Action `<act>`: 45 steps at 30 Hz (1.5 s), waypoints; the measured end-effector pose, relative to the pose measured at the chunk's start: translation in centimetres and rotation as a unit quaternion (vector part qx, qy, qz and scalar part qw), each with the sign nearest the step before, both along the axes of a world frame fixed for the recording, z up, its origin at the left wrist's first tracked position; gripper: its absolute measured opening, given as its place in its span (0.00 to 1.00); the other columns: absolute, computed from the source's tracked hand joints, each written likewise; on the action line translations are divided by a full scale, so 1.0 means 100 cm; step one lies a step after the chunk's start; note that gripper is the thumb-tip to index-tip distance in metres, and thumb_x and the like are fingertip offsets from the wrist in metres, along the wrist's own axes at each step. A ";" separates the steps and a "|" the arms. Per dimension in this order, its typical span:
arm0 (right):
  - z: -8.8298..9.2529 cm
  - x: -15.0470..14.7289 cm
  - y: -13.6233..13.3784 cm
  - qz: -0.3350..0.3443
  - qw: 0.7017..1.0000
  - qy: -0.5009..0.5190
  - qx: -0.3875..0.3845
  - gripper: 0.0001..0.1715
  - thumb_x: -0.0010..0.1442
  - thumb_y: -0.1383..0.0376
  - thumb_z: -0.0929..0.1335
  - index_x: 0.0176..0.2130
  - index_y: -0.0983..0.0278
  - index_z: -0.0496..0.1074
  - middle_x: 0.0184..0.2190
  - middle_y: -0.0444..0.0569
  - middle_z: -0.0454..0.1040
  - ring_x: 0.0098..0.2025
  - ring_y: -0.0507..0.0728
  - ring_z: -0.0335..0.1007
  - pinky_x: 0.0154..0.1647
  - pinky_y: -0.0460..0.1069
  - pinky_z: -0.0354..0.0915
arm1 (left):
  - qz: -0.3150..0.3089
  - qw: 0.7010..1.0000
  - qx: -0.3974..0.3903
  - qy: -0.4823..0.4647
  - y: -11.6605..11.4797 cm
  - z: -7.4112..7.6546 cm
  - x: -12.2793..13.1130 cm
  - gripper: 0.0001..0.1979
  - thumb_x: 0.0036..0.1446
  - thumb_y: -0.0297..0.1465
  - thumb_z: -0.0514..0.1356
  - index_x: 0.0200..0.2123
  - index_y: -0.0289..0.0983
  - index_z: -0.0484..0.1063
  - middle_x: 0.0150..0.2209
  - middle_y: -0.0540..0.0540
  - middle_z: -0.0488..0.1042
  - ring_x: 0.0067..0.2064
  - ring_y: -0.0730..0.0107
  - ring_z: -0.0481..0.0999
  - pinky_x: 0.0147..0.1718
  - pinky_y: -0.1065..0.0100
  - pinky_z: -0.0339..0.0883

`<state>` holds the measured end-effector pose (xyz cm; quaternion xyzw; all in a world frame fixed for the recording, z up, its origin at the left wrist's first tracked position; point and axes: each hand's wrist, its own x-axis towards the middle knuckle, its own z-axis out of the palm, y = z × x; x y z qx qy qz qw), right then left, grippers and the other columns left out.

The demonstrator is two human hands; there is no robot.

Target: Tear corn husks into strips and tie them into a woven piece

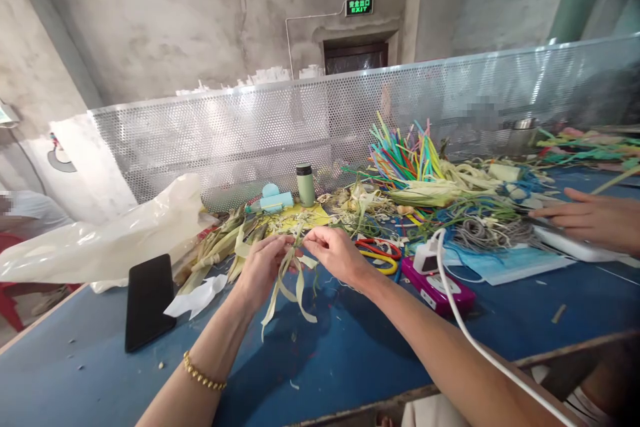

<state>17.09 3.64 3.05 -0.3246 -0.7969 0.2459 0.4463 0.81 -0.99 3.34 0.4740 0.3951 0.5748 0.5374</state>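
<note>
While clasping pale plant strips (299, 290) between thumb and fingers of the left hand (263, 263) above a blue table (320, 367), holds thumb and fingertips of the right hand (334, 252) together just beside the bundle's top, pinching something too small to make out. Leaves loose ends dangling below the hands. Has a black phone (150, 300) and white paper (197, 297) lying at left, a purple box (433, 288) at right. Faces a green flask (305, 187), a heap of multicoloured sticks (403, 153) and a perforated metal screen (240, 127). Shares the table with another person's hand (593, 217), far right.
</note>
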 end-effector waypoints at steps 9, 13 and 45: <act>0.002 -0.005 -0.008 -0.007 0.999 -0.020 0.027 0.10 0.59 0.68 0.65 0.26 0.65 0.70 0.19 0.40 0.65 0.22 0.49 0.55 0.24 0.45 0.51 | 0.032 0.983 0.071 0.167 0.000 -0.001 -0.001 0.12 0.49 0.37 0.64 0.24 0.33 0.72 0.22 0.46 0.74 0.24 0.73 0.69 0.26 0.71 0.61; 0.000 -0.004 -0.005 -0.020 0.997 -0.034 0.068 0.11 0.60 0.69 0.65 0.25 0.64 0.68 0.18 0.39 0.63 0.22 0.49 0.54 0.26 0.45 0.50 | 0.030 0.980 0.073 0.184 0.000 0.002 0.000 0.08 0.49 0.32 0.61 0.23 0.34 0.71 0.22 0.47 0.74 0.23 0.73 0.70 0.25 0.72 0.61; 0.002 0.004 0.008 -0.039 0.994 -0.097 0.019 0.09 0.58 0.69 0.66 0.27 0.67 0.72 0.18 0.40 0.64 0.22 0.48 0.56 0.26 0.44 0.50 | -0.059 0.996 -0.008 0.062 0.010 -0.008 -0.018 0.12 0.43 0.30 0.68 0.31 0.30 0.74 0.26 0.43 0.76 0.25 0.69 0.75 0.27 0.69 0.64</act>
